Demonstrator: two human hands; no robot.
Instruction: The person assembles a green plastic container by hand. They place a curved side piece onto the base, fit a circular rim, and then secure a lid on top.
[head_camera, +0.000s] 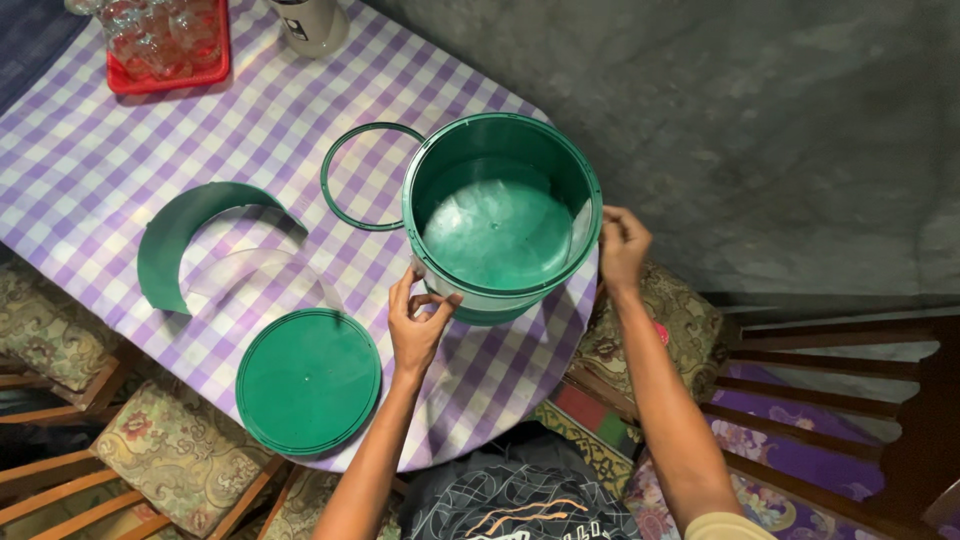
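Observation:
A round green tub stands open on the purple checked tablecloth near the table's right edge. My left hand pinches at its near-left wall, close to the rim. My right hand grips the rim on the tub's right side. A flat green lid lies on the cloth to the left of my left hand. A thin green ring rests beside the tub on its left. A curved green panel and a clear curved sheet lie further left.
A red tray of clear glasses and a grey-white jar stand at the table's far side. Wooden chairs with patterned cushions ring the table on the near side and right. A grey wall is on the right.

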